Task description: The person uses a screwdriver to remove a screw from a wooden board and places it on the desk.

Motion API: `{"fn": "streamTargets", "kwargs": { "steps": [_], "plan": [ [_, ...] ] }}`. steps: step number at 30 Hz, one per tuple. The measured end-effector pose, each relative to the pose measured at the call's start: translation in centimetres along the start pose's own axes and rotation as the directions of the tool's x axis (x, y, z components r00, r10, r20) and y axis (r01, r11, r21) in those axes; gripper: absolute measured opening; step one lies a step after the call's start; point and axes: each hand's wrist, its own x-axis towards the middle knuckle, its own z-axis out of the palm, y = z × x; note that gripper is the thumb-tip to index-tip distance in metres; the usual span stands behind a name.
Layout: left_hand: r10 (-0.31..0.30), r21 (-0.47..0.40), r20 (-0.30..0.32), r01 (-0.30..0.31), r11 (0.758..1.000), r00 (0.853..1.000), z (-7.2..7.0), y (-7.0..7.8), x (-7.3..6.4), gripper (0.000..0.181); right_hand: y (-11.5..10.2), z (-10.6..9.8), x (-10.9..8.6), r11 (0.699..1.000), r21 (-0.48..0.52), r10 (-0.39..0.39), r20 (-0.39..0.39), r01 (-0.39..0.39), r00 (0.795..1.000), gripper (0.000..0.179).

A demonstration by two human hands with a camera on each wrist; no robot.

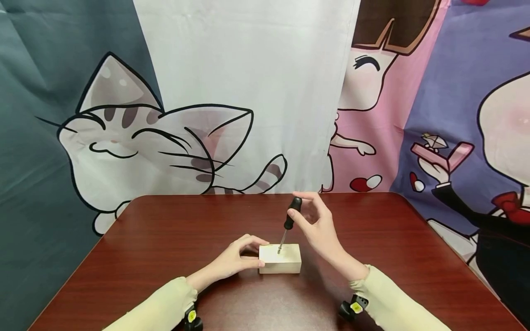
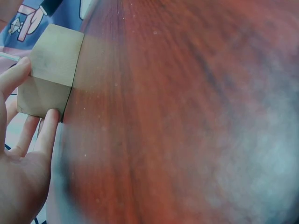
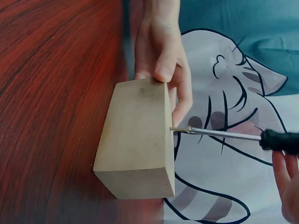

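Observation:
A pale wooden block (image 1: 280,267) lies on the table in the head view. My left hand (image 1: 233,260) grips its left end, thumb on the near side and fingers toward the far side. A screwdriver (image 1: 293,212) with a black handle leans over the block, its shaft pointing down at the top face. Thumb and fingers of my right hand (image 1: 320,230) pinch that handle. In the right wrist view, a small screw (image 3: 179,129) stands out of the block's top, and the screwdriver's tip meets its head. How deep the screw sits is hidden.
The reddish-brown wooden table (image 1: 174,225) extends around both hands. Behind its far edge hangs a cloth backdrop (image 1: 248,59) printed with a cartoon cat and figures. Dark wrist devices (image 1: 354,307) are strapped over the pale sleeves.

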Motion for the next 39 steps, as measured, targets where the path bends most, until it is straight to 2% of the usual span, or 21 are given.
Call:
{"fn": "streamTargets", "kwargs": {
  "steps": [3,8,11,16,18,20,25,28,34,39],
  "plan": [
    [0.004,-0.005,0.002,-0.004,1.0,1.0,0.0,0.1,0.0,0.048,0.0,-0.2,0.0,1.0,0.013,-0.015,0.043,0.015,0.999,0.04],
    [0.002,0.001,-0.005,-0.002,1.0,1.0,0.1,-0.1,-0.1,0.047,0.1,0.0,-0.1,0.994,0.099,-0.049,0.085,0.04,0.995,0.039],
    [0.005,-0.002,-0.008,-0.005,1.0,1.0,0.2,-0.2,-0.1,0.047,0.0,0.5,-0.2,0.994,0.097,-0.052,0.055,0.046,0.997,0.035],
    [0.011,-0.007,-0.008,-0.012,1.0,1.0,0.4,-0.2,-0.2,0.046,-0.3,1.1,-0.7,0.998,-0.047,-0.045,-0.051,0.043,0.998,0.041],
    [0.017,-0.008,-0.007,-0.017,1.0,1.0,0.4,-0.2,-0.2,0.046,-0.5,1.2,-0.7,0.998,-0.066,-0.028,-0.078,0.023,0.997,0.045],
    [0.011,-0.009,-0.005,-0.011,1.0,1.0,0.3,-0.1,-0.2,0.047,-1.5,1.1,-0.5,0.998,-0.061,-0.005,-0.085,-0.001,0.996,0.043],
    [0.004,-0.011,-0.001,-0.004,1.0,1.0,0.1,0.0,-0.1,0.047,-1.8,0.6,0.0,0.998,-0.056,0.041,-0.053,-0.044,0.998,0.041],
    [0.009,-0.011,-0.005,-0.009,1.0,1.0,0.1,0.0,-0.1,0.047,-0.5,0.3,0.1,0.999,-0.034,0.025,-0.021,-0.026,0.999,0.043],
    [0.011,-0.012,-0.014,-0.012,1.0,1.0,0.1,-0.1,-0.1,0.048,-0.3,0.2,0.1,0.998,0.059,-0.027,0.06,0.024,0.998,0.04],
    [0.004,-0.013,-0.011,-0.004,1.0,1.0,0.2,-0.1,-0.1,0.048,-0.3,0.5,0.0,0.996,0.082,-0.026,0.043,0.023,0.999,0.038]
  ]
}}
